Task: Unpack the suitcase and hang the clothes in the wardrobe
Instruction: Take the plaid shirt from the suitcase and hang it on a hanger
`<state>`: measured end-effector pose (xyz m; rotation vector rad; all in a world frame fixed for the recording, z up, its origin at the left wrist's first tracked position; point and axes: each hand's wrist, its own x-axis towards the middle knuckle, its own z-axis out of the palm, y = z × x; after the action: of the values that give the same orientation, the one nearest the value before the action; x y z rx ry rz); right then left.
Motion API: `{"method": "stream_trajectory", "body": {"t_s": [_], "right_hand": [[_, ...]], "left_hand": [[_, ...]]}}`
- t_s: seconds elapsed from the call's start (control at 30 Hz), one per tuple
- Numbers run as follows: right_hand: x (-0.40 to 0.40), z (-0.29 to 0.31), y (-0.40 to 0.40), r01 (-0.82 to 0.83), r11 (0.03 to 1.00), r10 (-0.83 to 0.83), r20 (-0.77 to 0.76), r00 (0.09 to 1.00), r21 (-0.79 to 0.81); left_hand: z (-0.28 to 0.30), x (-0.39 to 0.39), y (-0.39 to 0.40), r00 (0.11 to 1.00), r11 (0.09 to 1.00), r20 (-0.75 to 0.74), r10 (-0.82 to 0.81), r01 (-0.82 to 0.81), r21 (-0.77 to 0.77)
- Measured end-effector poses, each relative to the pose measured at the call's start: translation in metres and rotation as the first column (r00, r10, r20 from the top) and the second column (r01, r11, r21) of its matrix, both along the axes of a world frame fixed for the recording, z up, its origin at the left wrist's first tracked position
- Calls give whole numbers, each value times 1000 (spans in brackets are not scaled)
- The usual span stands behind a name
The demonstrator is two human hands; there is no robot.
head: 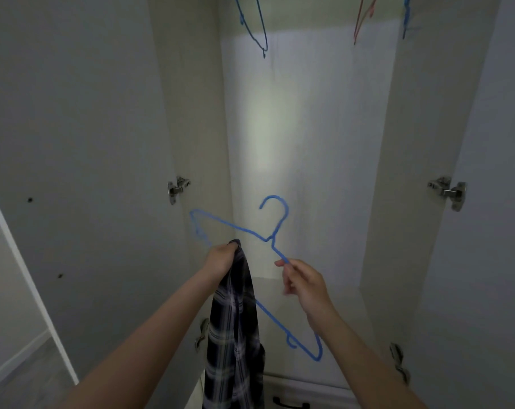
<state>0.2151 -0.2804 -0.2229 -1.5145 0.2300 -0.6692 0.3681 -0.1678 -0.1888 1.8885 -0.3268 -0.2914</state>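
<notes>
Head view: you face the open wardrobe (pixel 309 128) with both doors swung wide, and your 2 arms reach in from the bottom of the frame. Your left hand (pixel 221 259) is curled tight round the bunched top of a dark plaid shirt (pixel 234 343), which hangs straight down from your fist to the lower edge of the picture, in front of the wardrobe floor. Your right hand (pixel 305 283) pinches the blue hanger (pixel 268 237) between thumb and forefinger on its right shoulder, just below the neck; the other fingers are loosely bent. The hanger sits tilted, hook pointing up toward the back panel, its left end reaching toward the left side wall and its right end dropping low beside your right wrist, with the bottom bar passing behind the shirt. Shirt and hanger cross, but you cannot tell whether the cloth is threaded onto the wire. Above, at the top edge, 3 more hangers (pixel 257 31) dangle, 2 blue and 1 reddish. Metal hinges (pixel 448 191) show on both doors.
</notes>
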Motion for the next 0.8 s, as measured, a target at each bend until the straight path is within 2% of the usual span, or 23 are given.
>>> {"method": "stream_trajectory", "body": {"t_s": [0.1, 0.2, 0.37, 0.47, 0.6, 0.7, 0.73, 0.8], "right_hand": [[0, 3, -6, -43, 988, 41, 17, 999, 146], [7, 9, -7, 29, 994, -17, -104, 994, 108], [7, 8, -17, 80, 996, -83, -121, 989, -26], [2, 8, -25, 90, 994, -98, -143, 985, -58], [0, 5, -34, 166, 937, -245, -239, 940, -307], [-6, -1, -42, 234, 798, -420, -235, 876, -555], [-9, -2, -44, 258, 763, -467, -228, 854, -593], [-15, -5, -51, 276, 762, -477, -218, 852, -585]], "left_hand": [[1, 1, 4, 1000, 1000, 4, -10, 10, -28], [-1, 4, 6, 999, 999, 40, -30, 29, 22], [-3, 14, 17, 992, 985, 95, -78, 62, 161], [-1, 18, 21, 991, 983, 123, -56, 33, 182], [-4, 19, 15, 994, 985, 104, -27, 9, 174], [-10, 19, 10, 991, 976, 136, -9, -21, 216], [-12, 21, 10, 989, 971, 146, -8, -28, 239], [-15, 22, 11, 987, 956, 161, -15, -33, 290]]}}
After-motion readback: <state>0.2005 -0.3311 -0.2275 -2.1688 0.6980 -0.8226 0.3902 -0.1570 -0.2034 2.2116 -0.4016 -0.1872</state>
